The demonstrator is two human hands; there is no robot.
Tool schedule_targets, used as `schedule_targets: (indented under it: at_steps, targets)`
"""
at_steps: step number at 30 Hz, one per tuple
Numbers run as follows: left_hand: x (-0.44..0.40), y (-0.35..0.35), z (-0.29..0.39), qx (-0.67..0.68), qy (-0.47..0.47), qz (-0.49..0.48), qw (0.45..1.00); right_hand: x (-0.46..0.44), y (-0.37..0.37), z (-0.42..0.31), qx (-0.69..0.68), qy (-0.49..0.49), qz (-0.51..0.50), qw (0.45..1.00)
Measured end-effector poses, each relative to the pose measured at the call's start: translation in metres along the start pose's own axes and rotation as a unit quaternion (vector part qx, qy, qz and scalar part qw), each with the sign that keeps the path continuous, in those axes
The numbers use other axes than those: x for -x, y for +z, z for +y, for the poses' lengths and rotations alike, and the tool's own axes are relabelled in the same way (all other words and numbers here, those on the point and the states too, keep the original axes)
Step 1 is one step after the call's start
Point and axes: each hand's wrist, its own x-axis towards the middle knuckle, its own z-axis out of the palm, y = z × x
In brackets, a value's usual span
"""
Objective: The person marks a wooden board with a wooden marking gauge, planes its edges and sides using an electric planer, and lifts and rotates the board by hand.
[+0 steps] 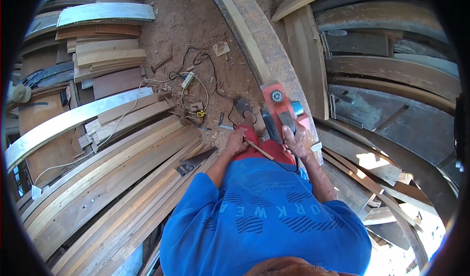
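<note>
My right hand is wrapped around the dark handle of a red electric planer. The planer rests on a long narrow wooden strip, which lies along a worn bench plank. In front of my red shorts, my left hand is closed on one end of a thin, light-brown, stick-like length. A dark cord runs on from its other end toward the planer's rear; whether the two are one piece I cannot tell. My left fingers are partly hidden.
A handsaw lies on long stacked boards at left. On the dirt floor are a power strip, tangled cords, a hammer, a metal square and a yellow-handled tool. Planks lean at right.
</note>
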Motion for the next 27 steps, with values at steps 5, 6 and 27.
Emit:
schedule_targets:
  at_steps: [5,6,27]
  targets:
    - [-0.034,-0.013,-0.032,0.068,-0.065,-0.009,0.996,-0.093,0.010,-0.058,0.049,0.021,0.009,0.999]
    - [-0.040,-0.022,-0.035,0.072,-0.086,-0.020,0.993,-0.116,0.015,-0.063,0.052,-0.008,0.031,0.998]
    - [-0.098,-0.030,-0.083,0.227,-0.134,0.131,0.956,-0.438,0.041,-0.185,-0.110,-0.073,-0.049,0.990]
